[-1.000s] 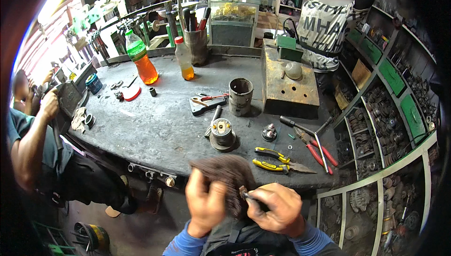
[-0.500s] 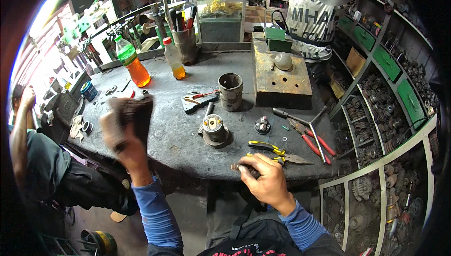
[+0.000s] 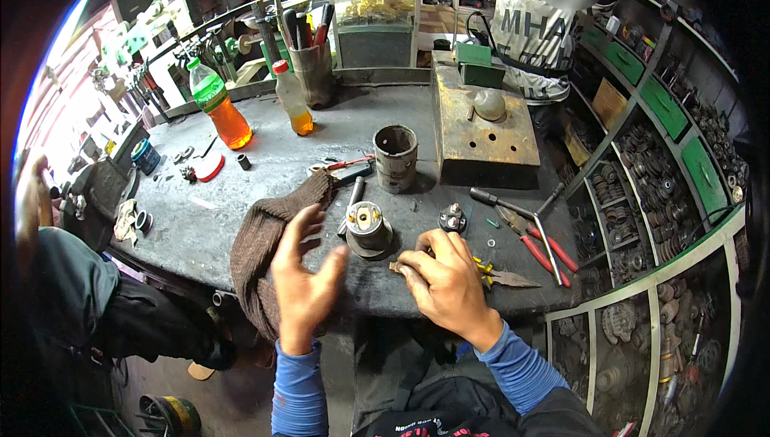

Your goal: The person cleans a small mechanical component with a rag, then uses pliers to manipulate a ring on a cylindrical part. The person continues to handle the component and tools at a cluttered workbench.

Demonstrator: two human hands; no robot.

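A small brownish piece (image 3: 395, 267) is pinched in the right hand (image 3: 449, 280) over the near part of a dark, scuffed workbench (image 3: 184, 224). Left hand (image 3: 307, 276) held open, fingers spread, beside brown knit cloth (image 3: 257, 236) draped across the edge. Just beyond, a round metal part (image 3: 368, 227) is stood, backed by a hollow cylinder (image 3: 395, 170). Farther: green-labelled bottle (image 3: 218, 104); parts-crammed shelving (image 3: 652, 283) ranged right; a co-worker's patterned shirt (image 3: 529, 36) seen behind.

At near left the cloth (image 3: 255, 248) is coarse, matt knit; the bench (image 3: 188, 224) looks dark, dull and scuffed. The tube (image 3: 396, 170) is rough, tarnished metal, the far-right box (image 3: 451, 130) stained, worn metal. The far-left bottles (image 3: 213, 101) are glossy, clear plastic, the right wrench (image 3: 538, 224) shiny metal.
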